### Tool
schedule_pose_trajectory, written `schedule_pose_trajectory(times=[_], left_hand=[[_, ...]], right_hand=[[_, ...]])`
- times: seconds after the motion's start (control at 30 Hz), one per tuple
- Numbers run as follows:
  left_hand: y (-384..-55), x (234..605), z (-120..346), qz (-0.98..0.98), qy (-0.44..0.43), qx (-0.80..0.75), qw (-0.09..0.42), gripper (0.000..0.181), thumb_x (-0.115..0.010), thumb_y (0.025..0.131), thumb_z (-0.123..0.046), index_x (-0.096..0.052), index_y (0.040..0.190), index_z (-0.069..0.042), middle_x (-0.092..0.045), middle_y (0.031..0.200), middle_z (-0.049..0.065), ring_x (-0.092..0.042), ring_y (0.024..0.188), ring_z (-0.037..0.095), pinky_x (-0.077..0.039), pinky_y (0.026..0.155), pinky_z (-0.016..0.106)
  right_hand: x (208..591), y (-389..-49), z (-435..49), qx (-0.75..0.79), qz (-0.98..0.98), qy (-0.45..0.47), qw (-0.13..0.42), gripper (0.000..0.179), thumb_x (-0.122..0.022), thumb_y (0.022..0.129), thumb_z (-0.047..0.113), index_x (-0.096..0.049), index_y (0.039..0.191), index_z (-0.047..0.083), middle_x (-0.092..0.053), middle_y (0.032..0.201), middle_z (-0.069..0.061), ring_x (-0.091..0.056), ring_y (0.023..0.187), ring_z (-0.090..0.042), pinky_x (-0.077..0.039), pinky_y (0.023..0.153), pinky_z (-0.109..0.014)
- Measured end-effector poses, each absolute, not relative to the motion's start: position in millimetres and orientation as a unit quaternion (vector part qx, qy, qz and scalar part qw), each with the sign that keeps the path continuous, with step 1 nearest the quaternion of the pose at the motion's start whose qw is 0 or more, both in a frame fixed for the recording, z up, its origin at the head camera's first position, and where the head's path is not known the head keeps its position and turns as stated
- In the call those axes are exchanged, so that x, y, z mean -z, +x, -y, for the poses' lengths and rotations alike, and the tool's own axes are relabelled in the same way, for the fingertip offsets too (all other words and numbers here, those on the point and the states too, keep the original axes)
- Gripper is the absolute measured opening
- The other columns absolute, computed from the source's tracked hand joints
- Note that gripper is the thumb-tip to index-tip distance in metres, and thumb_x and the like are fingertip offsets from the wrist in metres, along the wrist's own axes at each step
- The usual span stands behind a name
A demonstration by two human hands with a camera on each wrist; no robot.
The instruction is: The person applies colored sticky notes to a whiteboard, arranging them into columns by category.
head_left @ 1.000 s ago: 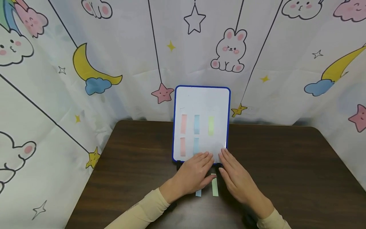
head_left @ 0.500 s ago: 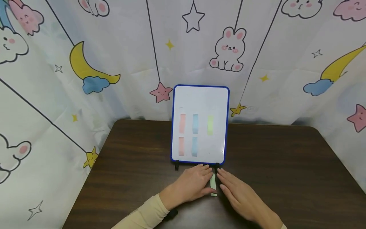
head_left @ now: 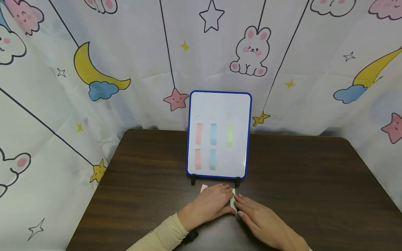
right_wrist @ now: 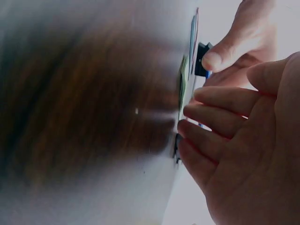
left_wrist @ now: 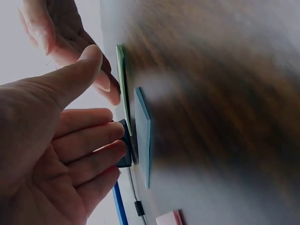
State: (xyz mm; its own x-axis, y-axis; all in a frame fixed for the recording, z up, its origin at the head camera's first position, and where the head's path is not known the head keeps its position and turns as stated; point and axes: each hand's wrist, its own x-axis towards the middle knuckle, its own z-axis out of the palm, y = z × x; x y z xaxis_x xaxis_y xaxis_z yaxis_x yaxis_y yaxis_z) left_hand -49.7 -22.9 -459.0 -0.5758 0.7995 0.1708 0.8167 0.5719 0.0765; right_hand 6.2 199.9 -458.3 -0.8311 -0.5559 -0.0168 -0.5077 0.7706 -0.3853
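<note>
My left hand (head_left: 211, 205) is low over the table, fingers extended and thumb out, covering most of a small pad of pink sticky notes (head_left: 203, 187). A blue sticky-note pad (left_wrist: 143, 136) lies on the table below that hand in the left wrist view; the head view hides it. Between both hands lies a narrow green sticky-note pad (head_left: 233, 202). My right hand (head_left: 263, 221) is at its right side, fingers nearly straight and fingertips right at its edge. Neither hand grips anything.
A blue-framed whiteboard (head_left: 220, 108) stands behind the hands on black stand feet (head_left: 237, 181). Stuck on it are two pink strips (head_left: 199, 134), two blue strips (head_left: 213, 134) and one green strip (head_left: 230, 136). A patterned curtain (head_left: 141, 52) hangs behind the dark wooden table (head_left: 298, 174).
Both hands have come down from the whiteboard's lower edge to the pads on the table. The right hand has moved closer to the green pad. A corner of the pink pad now shows.
</note>
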Motion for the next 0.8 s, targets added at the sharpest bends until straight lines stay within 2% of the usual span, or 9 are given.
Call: schedule_pose_trajectory(times=[0.17, 0.4, 0.8], left_hand=[[-49.9, 459.6, 20.0, 0.886, -0.452, 0.093, 0.052, 0.043, -0.071, 0.091, -0.051, -0.076, 0.115, -0.016, -0.075, 0.119, -0.002, -0.068, 0.119, 0.014, -0.051, 0.107, 0.027], [-50.0, 459.9, 16.5, 0.893, -0.437, 0.098, 0.041, 0.045, -0.08, 0.082, -0.051, -0.076, 0.111, -0.017, -0.076, 0.115, -0.004, -0.068, 0.118, 0.013, -0.052, 0.107, 0.027], [-51.3, 460.5, 16.3, 0.901, -0.425, 0.074, 0.044, 0.05, -0.08, 0.081, -0.053, -0.076, 0.112, -0.015, -0.076, 0.118, -0.003, -0.068, 0.119, 0.013, -0.052, 0.105, 0.024]], right_hand=[[457.8, 8.6, -198.8, 0.183, -0.938, -0.289, 0.051, 0.046, -0.041, 0.11, 0.04, -0.056, 0.147, 0.018, -0.049, 0.157, 0.004, -0.049, 0.144, -0.016, -0.051, 0.109, -0.045], [459.2, 9.9, -200.1, 0.182, -0.937, -0.295, 0.039, 0.045, -0.041, 0.11, 0.039, -0.059, 0.144, 0.016, -0.051, 0.155, 0.004, -0.051, 0.142, -0.016, -0.052, 0.108, -0.043], [459.3, 9.5, -199.5, 0.19, -0.937, -0.284, 0.066, 0.049, -0.036, 0.111, 0.042, -0.054, 0.149, 0.016, -0.049, 0.157, 0.004, -0.047, 0.145, -0.016, -0.05, 0.111, -0.045]])
